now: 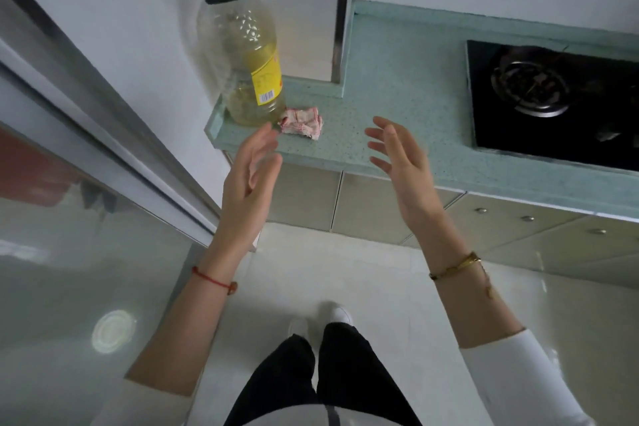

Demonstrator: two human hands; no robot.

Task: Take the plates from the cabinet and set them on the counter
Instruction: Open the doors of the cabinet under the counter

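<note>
Along the pale green speckled bench (pixel 397 86), no plates show, and the grey doors of the cabinet (pixel 304 197) beneath its front edge are shut, so where the plates are cannot be told from this view. Both hands are raised in front of the bench edge with the palms turned toward each other and a clear gap between them. The left hand (pixel 247 180) has its fingers (pixel 264 137) loosely spread and released, holding nothing, the tips near a crumpled red and white cloth (pixel 302 123) without touching it. The right hand (pixel 403 162) is likewise empty, its fingers (pixel 380 131) parted and slightly curled over the bench surface.

The cloth lies on the bench just beside a large clear plastic oil bottle (pixel 245 55) with a black cap and a yellow label, standing upright at the left end of the bench and about a third full of yellowish liquid. To the right, set into the bench, is a black glass gas hob (pixel 553 97) with a round metal burner.

A red string bracelet (pixel 214 280) circles the left wrist and a gold bangle (pixel 456 266) the right; white sleeves are pushed up both forearms. At the left stands a glossy grey panel (pixel 86 252), possibly a sliding door, though the wide lens distorts it. Below, black trousers and white shoes (pixel 332 315) stand on the pale tiled floor (pixel 380 273).
</note>
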